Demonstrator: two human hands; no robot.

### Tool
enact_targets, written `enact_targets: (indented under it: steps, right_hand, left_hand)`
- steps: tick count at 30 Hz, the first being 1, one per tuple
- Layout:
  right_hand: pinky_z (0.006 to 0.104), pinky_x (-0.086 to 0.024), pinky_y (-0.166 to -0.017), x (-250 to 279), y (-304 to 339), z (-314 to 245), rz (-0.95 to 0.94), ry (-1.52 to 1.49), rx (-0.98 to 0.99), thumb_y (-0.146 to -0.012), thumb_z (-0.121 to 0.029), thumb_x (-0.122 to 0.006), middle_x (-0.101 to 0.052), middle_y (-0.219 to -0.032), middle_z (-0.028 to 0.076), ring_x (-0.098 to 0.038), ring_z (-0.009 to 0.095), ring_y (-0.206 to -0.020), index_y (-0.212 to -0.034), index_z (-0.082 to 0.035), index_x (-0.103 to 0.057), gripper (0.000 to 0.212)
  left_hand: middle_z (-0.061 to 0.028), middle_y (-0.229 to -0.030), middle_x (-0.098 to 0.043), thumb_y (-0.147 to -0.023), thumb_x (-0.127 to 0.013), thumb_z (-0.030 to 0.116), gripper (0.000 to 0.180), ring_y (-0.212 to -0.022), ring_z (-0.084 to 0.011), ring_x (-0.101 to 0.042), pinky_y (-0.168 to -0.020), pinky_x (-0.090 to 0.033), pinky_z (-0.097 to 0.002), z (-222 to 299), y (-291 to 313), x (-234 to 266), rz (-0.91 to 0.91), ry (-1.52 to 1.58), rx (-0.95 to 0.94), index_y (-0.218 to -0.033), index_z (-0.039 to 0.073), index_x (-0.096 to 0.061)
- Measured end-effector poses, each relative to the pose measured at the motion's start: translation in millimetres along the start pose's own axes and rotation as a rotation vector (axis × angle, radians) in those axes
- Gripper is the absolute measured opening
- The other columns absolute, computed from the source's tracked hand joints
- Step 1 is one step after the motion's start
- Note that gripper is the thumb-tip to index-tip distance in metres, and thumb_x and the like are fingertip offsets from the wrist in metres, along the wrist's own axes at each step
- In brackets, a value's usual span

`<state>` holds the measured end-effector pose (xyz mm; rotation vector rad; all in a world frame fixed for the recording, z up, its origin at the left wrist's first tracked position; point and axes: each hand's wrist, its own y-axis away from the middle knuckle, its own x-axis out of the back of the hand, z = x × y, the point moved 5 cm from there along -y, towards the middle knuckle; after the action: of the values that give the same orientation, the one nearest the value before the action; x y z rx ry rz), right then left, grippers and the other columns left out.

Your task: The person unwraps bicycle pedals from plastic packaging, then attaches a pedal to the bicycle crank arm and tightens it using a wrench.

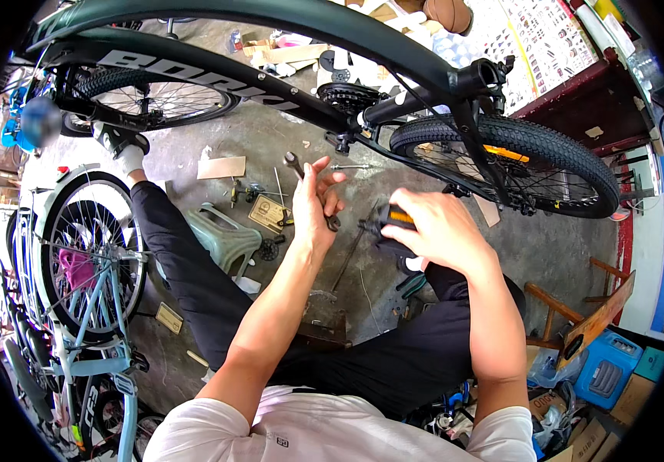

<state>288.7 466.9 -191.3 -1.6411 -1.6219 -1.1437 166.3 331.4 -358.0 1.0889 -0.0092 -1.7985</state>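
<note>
Left hand: the left hand [315, 202] is raised above the floor, fingers curled loosely round the shaft of a slim dark metal wrench [310, 190]; the tool's head pokes out above the thumb and its lower end shows below the palm.
Right hand: the right hand [433, 229] is closed over a black bicycle pedal with an orange reflector strip [393, 225]; the fingers cover most of it, so only its left end shows.
Pedal and crank: a thin dark crank arm [351, 256] runs down and to the left from the pedal; where the two join is hidden by the hand.
Bicycle: a dark green bicycle frame [270, 31] arches across the top, its rear knobby black tyre [555, 146] just beyond the right hand, the chainring [346, 96] behind the frame tube. The front wheel [155, 96] is partly cut by the frame.
Floor: on the grey concrete floor [270, 138] near the left hand lie small tools and a flat tan card [222, 167]; the tools are too small to tell apart.
Stool: a pale green plastic stool [224, 239] lies beside the person's outstretched leg in dark trousers [185, 262].
Left edge: a light blue bicycle [93, 308] stands there, its lower part cut off.
Right edge: a blue plastic crate [605, 369] and wooden pieces, bent by the lens.
</note>
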Motion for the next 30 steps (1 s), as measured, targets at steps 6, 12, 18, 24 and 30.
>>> enact_targets:
  steps: [6, 12, 18, 24, 30]
  right_hand:
    - [0.0490, -0.052, -0.077, 16, -28, -12, 0.250, -0.082, 0.071, -0.088, -0.031, -0.075, -0.070, -0.093, 0.020, -0.068, 0.040, -0.090, -0.106, -0.004, -0.056, 0.038]
    - [0.0484, -0.054, -0.081, -2, -44, -19, 0.189, -0.049, -0.115, -0.087, -0.034, -0.075, -0.073, -0.100, 0.018, -0.071, 0.038, -0.095, -0.112, -0.005, -0.056, 0.043]
    - [0.0431, -0.057, -0.085, -29, -55, 0, 0.165, -0.190, -0.265, -0.080, -0.037, -0.080, -0.074, -0.103, 0.018, -0.073, 0.034, -0.095, -0.138, -0.006, -0.050, 0.072]
    - [0.0367, -0.055, -0.090, -72, -68, 17, 0.243, -0.972, -0.360, -0.076, -0.026, -0.087, -0.071, -0.112, 0.013, -0.069, 0.022, -0.101, -0.152, -0.005, -0.041, 0.092]
    - [0.0308, -0.051, -0.084, -87, -64, 14, 0.185, -1.151, -0.392, -0.081, -0.014, -0.086, -0.067, -0.102, 0.005, -0.063, 0.013, -0.091, -0.159, -0.019, -0.036, 0.094]
  left_hand:
    - [-0.0067, -0.093, -0.068, -0.109, -0.048, 0.051, 0.053, -0.047, -0.0063, -0.036, -0.051, -0.042, -0.0260, 20, 35, -5, -0.008, -0.136, -0.050, -0.132, 0.004, -0.059]
    - [-0.0043, -0.091, -0.067, -0.106, -0.058, 0.043, 0.040, -0.045, -0.0054, -0.040, -0.052, -0.048, -0.0268, 14, 54, -10, -0.085, -0.250, 0.051, -0.122, 0.006, -0.060]
    - [0.0059, -0.082, -0.060, -0.099, -0.073, 0.026, 0.031, -0.060, -0.0017, -0.050, -0.048, -0.046, -0.0218, 37, 54, -13, -0.001, -0.550, -0.118, -0.124, 0.008, -0.068]
    - [0.0072, -0.086, -0.059, -0.097, -0.074, 0.019, 0.036, -0.067, -0.0016, -0.055, -0.049, -0.045, -0.0190, 59, 48, -12, 0.026, -0.648, -0.229, -0.130, 0.008, -0.066]
    - [0.0045, -0.095, -0.065, -0.097, -0.074, 0.018, 0.036, -0.072, -0.0023, -0.060, -0.054, -0.045, -0.0189, 71, 51, -12, 0.029, -0.753, -0.243, -0.131, 0.009, -0.067]
